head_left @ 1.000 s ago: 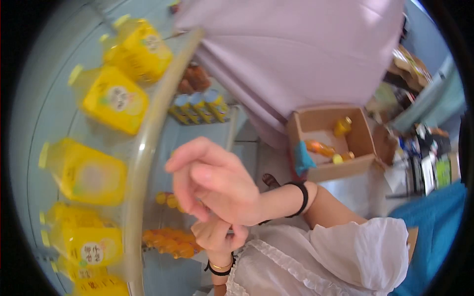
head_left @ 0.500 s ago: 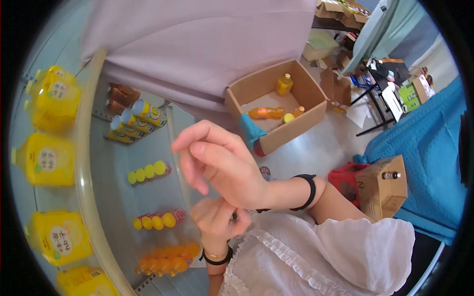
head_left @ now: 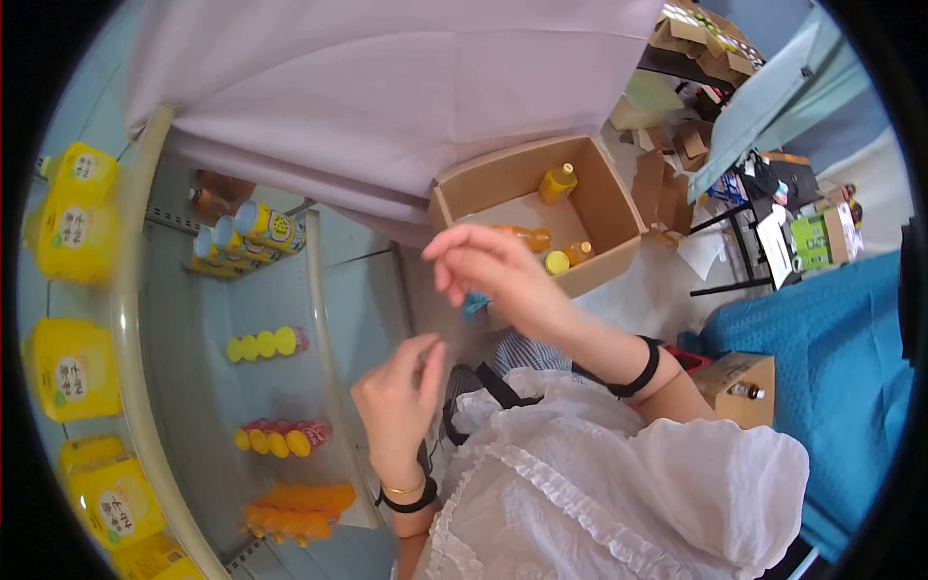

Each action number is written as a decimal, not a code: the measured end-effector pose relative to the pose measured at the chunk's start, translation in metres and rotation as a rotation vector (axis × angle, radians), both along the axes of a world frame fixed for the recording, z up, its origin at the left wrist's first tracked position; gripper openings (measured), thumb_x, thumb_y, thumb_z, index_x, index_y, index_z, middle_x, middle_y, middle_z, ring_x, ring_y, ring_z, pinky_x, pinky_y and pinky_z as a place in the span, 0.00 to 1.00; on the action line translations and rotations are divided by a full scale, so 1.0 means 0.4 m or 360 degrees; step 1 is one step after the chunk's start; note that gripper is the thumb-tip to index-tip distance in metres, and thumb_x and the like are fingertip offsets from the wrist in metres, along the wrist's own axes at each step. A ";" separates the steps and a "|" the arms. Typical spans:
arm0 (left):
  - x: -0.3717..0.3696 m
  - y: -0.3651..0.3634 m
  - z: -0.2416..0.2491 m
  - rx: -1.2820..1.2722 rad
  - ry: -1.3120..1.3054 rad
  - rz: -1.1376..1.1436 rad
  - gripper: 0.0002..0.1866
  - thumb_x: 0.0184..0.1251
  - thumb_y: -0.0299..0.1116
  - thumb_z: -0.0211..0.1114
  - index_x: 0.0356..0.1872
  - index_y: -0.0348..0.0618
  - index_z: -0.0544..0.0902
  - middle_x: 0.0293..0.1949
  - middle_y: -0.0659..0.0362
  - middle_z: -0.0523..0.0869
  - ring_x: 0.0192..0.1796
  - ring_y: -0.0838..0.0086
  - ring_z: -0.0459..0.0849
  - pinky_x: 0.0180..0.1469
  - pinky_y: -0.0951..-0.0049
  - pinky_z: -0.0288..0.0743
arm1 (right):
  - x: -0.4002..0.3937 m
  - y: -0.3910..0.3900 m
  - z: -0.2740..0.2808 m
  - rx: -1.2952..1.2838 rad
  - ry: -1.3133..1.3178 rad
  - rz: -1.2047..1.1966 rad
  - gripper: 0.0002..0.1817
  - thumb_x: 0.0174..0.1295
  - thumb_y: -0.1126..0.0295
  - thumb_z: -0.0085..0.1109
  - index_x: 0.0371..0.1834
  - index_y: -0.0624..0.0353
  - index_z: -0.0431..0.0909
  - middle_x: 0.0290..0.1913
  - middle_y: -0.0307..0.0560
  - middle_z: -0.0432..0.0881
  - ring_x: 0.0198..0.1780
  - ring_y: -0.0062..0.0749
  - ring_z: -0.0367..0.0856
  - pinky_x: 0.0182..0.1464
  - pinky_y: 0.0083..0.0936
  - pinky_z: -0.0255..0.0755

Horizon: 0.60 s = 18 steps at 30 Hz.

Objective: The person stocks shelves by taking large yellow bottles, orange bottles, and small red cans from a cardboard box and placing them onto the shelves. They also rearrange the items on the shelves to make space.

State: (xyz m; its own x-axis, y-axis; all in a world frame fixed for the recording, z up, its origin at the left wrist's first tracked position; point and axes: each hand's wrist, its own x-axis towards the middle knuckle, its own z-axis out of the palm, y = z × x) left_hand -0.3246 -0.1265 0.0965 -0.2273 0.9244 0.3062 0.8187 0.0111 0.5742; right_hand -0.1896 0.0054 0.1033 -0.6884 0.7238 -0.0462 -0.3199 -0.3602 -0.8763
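Orange drink btl. (head_left: 532, 238) lies on its side in an open cardboard carton (head_left: 611, 268), partly hidden behind my R hand (head_left: 507, 282). An upright yellow btl. (head_left: 558, 184) is in the same carton, w/ a small orange-capped btl. (head_left: 578, 253) and a yellow cap (head_left: 556, 262) near the close wall. The btls. look like full plastic: I'd judge them moderately heavy, firm w/ a little give, smooth & a bit slippery, not fragile; best held round the body, below the cap. My R hand is half open, fingers loosely curled, w/ nothing visible in it; it's nearest the lying btl., apparently above it, no contact that I can make out. My L hand (head_left: 394, 401), lower left, is part open, thumb apart from bent fingers, no item visible in it either; it's nearest the shelf edge (head_left: 334, 377). Beyond that edge: lime-capped btls. (head_left: 266, 344), pink btls. w/ yellow caps (head_left: 287, 438), orange btls. (head_left: 300, 510) & cans (head_left: 261, 232), all in groups. Far left, yellow jugs (head_left: 72, 372) line another shelf; up top hangs a pale pink curtain (head_left: 387, 87).
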 end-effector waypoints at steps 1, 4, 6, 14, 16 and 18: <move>0.009 0.028 -0.013 -0.0049 -0.0027 0.0097 0.06 0.57 0.35 0.69 0.34 0.49 0.84 0.18 0.58 0.81 0.20 0.67 0.82 0.24 0.70 0.72 | 0.027 0.053 -0.013 0.0032 0.0009 -0.0038 0.12 0.68 0.68 0.48 0.48 0.62 0.75 0.35 0.39 0.77 0.35 0.20 0.74 0.41 0.18 0.69; 0.049 0.123 -0.052 -0.0196 -0.0085 0.0255 0.05 0.60 0.35 0.67 0.35 0.49 0.83 0.20 0.56 0.82 0.23 0.65 0.83 0.25 0.69 0.72 | 0.110 0.237 -0.063 0.0000 -0.0049 -0.0101 0.12 0.68 0.69 0.47 0.48 0.62 0.75 0.35 0.40 0.77 0.36 0.20 0.74 0.42 0.19 0.70; 0.081 0.183 -0.096 -0.0397 -0.0073 0.0320 0.05 0.62 0.35 0.65 0.36 0.49 0.83 0.21 0.56 0.83 0.24 0.63 0.83 0.26 0.68 0.73 | 0.170 0.366 -0.114 0.0073 -0.0217 -0.0353 0.13 0.67 0.68 0.47 0.48 0.62 0.76 0.35 0.39 0.78 0.34 0.18 0.74 0.42 0.18 0.70; 0.202 0.384 -0.225 -0.1038 -0.0051 0.0198 0.08 0.63 0.39 0.64 0.40 0.49 0.82 0.23 0.55 0.84 0.27 0.60 0.84 0.27 0.65 0.74 | 0.408 0.694 -0.523 -0.0571 -0.0536 -0.0745 0.14 0.66 0.70 0.48 0.52 0.60 0.73 0.37 0.40 0.78 0.35 0.20 0.74 0.43 0.18 0.71; 0.225 0.428 -0.223 -0.0989 -0.0059 0.0183 0.09 0.63 0.38 0.64 0.42 0.50 0.82 0.23 0.55 0.84 0.27 0.60 0.84 0.28 0.66 0.74 | 0.443 0.712 -0.611 -0.0576 -0.0678 -0.0795 0.14 0.66 0.69 0.49 0.53 0.59 0.73 0.37 0.40 0.78 0.36 0.21 0.75 0.43 0.19 0.72; 0.250 0.469 -0.218 -0.0972 -0.0087 0.0186 0.09 0.63 0.38 0.64 0.42 0.50 0.82 0.23 0.55 0.84 0.27 0.61 0.84 0.28 0.66 0.74 | 0.472 0.722 -0.703 -0.0615 -0.0878 -0.0884 0.15 0.64 0.71 0.48 0.52 0.61 0.74 0.37 0.42 0.79 0.35 0.22 0.76 0.40 0.21 0.72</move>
